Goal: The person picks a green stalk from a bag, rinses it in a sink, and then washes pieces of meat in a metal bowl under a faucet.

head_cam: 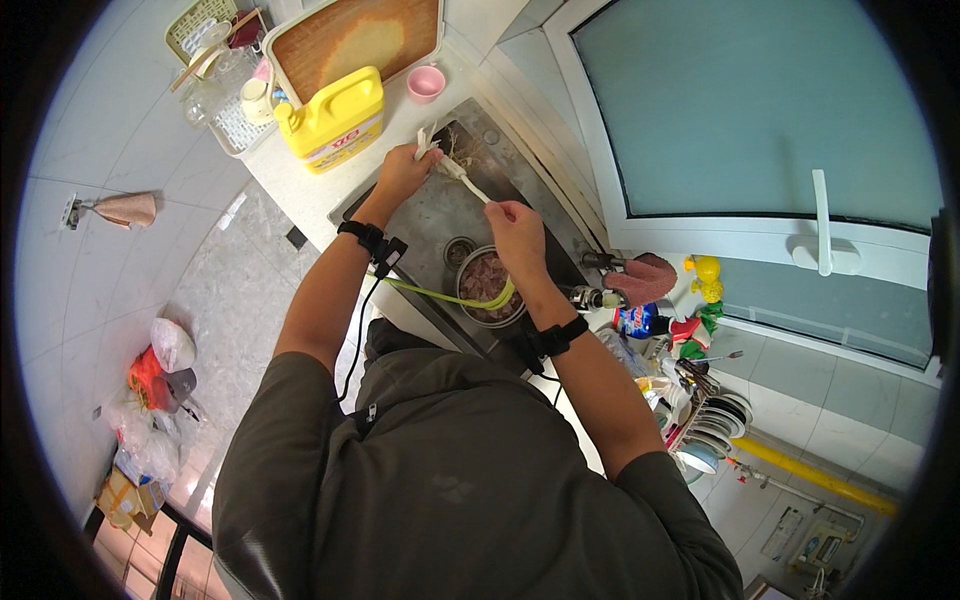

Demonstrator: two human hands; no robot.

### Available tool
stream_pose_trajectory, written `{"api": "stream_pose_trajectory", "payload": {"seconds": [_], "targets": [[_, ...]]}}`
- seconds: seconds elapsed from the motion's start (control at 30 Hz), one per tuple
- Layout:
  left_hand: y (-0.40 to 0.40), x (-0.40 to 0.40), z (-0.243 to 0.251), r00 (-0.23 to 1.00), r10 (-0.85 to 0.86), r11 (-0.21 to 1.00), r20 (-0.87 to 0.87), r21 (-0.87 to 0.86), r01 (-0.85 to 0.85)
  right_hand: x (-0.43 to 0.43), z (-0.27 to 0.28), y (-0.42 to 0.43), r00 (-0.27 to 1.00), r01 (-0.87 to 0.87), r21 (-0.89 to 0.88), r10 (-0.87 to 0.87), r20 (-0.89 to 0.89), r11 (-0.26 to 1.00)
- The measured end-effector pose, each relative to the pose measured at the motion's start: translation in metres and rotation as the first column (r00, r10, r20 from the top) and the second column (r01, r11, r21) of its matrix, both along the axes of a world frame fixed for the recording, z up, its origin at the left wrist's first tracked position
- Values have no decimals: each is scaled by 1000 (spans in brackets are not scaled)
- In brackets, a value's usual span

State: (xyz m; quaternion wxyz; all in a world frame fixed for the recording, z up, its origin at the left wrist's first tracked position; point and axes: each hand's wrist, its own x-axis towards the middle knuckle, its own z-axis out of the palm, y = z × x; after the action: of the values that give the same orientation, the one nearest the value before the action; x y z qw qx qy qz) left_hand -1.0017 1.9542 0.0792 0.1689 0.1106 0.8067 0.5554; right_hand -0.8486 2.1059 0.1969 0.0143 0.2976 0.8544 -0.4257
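Note:
My left hand (407, 171) is closed on pale, loose outer layers at the root end of a long scallion (472, 187), over the far part of a steel sink (427, 217). My right hand (519, 236) pinches the white stalk nearer to me. The scallion's yellow-green leaves (435, 298) hang below my right hand and bend left across a round metal bowl (459, 289). Pieces of raw meat (484, 277) lie in the bowl, beside the sink drain (458, 252). Thin roots or scraps (463, 150) lie at the sink's far end.
A yellow jug (334, 120), a pink cup (426, 84) and a framed board (360, 37) stand on the far counter. The faucet (589, 298) and a pink cloth (641, 281) are right of the sink. Plates (712, 424) fill a rack at the right.

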Motion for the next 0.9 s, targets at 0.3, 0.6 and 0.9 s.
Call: {"api": "stream_pose_trajectory", "payload": {"seconds": [0.3, 0.6, 0.9], "targets": [[12, -3, -17, 999, -14, 997, 38, 81, 11, 13, -6, 12, 995, 69, -154, -79, -60, 986], [9, 14, 27, 926, -118, 951, 359, 310, 1, 2, 18, -1, 984, 59, -573, 48, 170, 818], [-2, 31, 37, 933, -204, 918, 296, 389, 77, -18, -6, 0, 991, 41, -694, 58, 118, 719]]}}
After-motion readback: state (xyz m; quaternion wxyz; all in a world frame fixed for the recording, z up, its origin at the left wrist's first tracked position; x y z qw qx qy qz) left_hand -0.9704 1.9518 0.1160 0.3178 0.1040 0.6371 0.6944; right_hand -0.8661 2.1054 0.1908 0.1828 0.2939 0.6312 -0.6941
